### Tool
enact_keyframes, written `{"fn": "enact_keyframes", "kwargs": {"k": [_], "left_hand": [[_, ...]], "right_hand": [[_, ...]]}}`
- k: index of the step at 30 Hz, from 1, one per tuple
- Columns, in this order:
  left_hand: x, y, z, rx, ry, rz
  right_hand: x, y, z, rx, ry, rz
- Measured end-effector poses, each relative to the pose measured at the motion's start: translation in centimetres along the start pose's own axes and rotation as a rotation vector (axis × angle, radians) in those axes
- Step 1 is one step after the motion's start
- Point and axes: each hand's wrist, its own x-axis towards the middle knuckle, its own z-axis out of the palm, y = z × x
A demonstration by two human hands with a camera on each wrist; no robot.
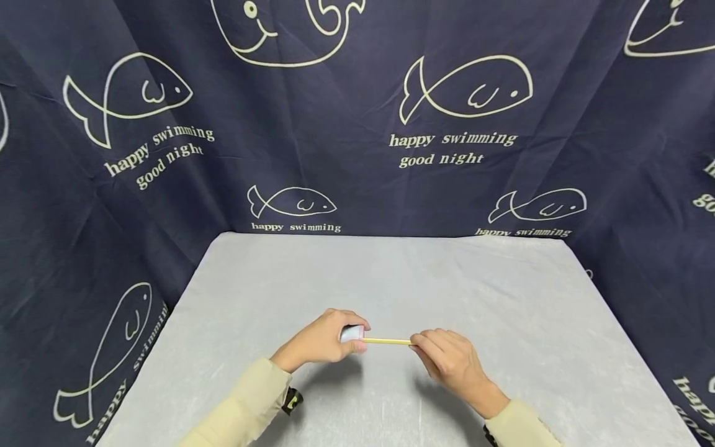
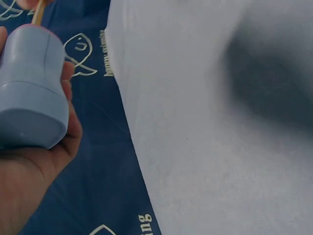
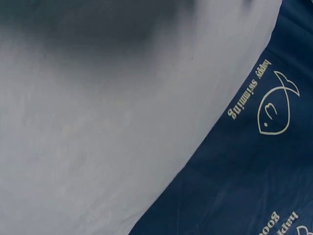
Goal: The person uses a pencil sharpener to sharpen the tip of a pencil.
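Note:
My left hand (image 1: 328, 335) grips a light blue pencil sharpener (image 1: 352, 333) with a pink rim, its fingers and thumb wrapped round the sides. In the left wrist view the sharpener (image 2: 33, 88) shows its rounded, waisted body and flat base. A thin yellow pencil (image 1: 386, 341) runs level from its pink end across to my right hand (image 1: 449, 360). The right fingertips and thumb pinch the pencil's other end. Both hands are held above the table, with shadows beneath them. Neither the right hand nor the pencil appears in the right wrist view.
A pale grey cloth covers the table (image 1: 391, 279). Dark blue curtains (image 1: 357, 124) printed with fish and lettering hang behind it and along both sides. Light sleeves (image 1: 242, 403) cover the forearms, and a black band (image 1: 292, 400) shows at the left wrist.

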Motion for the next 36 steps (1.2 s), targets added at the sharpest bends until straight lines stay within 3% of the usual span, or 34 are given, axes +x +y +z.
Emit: {"fn": "enact_keyframes", "kwargs": {"k": [4, 8, 12, 15, 18, 21, 26, 28, 32, 36], "left_hand": [[0.0, 0.1, 0.9, 0.045, 0.035, 0.047], [-0.3, -0.1, 2.1, 0.18, 0.109, 0.141], [-0.5, -0.3, 3.0, 0.367, 0.2, 0.253], [-0.5, -0.5, 3.4, 0.46, 0.242, 0.314], [-0.5, -0.5, 3.4, 0.478, 0.244, 0.311], [-0.4, -0.5, 2.9, 0.415, 0.211, 0.253], [0.0, -0.4, 1.5, 0.198, 0.107, 0.125], [0.1, -0.5, 0.9, 0.075, 0.047, 0.075], [0.3, -0.8, 0.2, -0.154, -0.09, 0.014], [0.2, -0.9, 0.2, -0.21, -0.152, -0.003]], "right_hand": [[-0.5, -0.5, -0.2, 0.037, -0.059, 0.127], [-0.8, -1.2, -0.7, 0.159, -0.201, 0.415], [-0.4, -1.5, -1.4, 0.267, -0.407, 0.73], [-0.1, -1.5, -1.7, 0.31, -0.519, 0.833], [-0.2, -1.3, -1.7, 0.279, -0.506, 0.757], [-0.8, -0.9, -1.4, 0.206, -0.385, 0.567], [-1.1, 0.0, -0.5, -0.003, -0.148, 0.196], [-0.8, 0.1, -0.3, -0.093, -0.077, 0.088], [0.1, 0.0, -0.4, -0.165, -0.005, -0.038], [0.1, -0.5, -0.2, -0.134, 0.02, -0.056]]}}
